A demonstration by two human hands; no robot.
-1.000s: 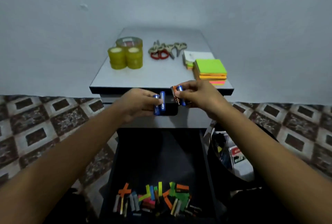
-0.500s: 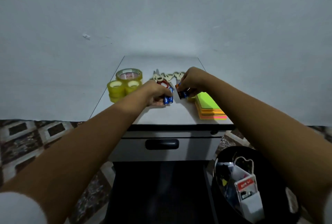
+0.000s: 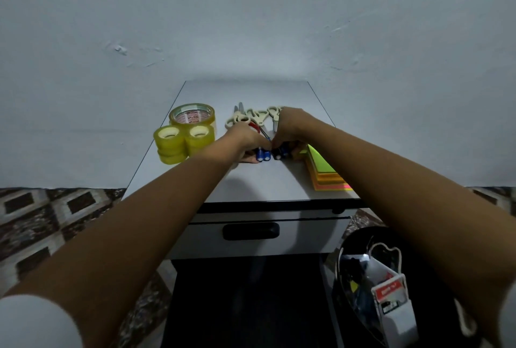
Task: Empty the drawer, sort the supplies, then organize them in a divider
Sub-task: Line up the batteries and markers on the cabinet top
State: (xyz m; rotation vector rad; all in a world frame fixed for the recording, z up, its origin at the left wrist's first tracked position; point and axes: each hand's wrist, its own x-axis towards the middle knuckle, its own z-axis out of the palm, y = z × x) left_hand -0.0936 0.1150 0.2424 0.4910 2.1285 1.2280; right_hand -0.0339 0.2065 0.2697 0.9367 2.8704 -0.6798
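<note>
Both hands are down on the cabinet top (image 3: 265, 185), meeting near its middle. The left hand (image 3: 245, 141) has its fingers curled over two blue batteries (image 3: 264, 155), which lie side by side on the surface with their round ends facing the camera. Right beside it, the right hand (image 3: 290, 127) is curled over another small bunch of batteries (image 3: 282, 152), dark with a flash of blue, also down on the top; how many are in that bunch is hard to tell. The two hands are almost touching, fingertip to fingertip. To the left stand the yellow tape rolls (image 3: 170, 146), small ones stacked in front and one larger roll behind. Just behind the hands lie the scissors (image 3: 251, 118), pale handles mostly, one red loop peeking out by the left hand. On the right edge sits the stack of sticky notes (image 3: 324, 171), green on top, orange and pink below. Under the top, a closed drawer front shows its dark handle (image 3: 250, 231), and below that the open drawer (image 3: 251, 305) is pulled out, dark inside. A black bin (image 3: 354, 238) stands beside it on the right.
</note>
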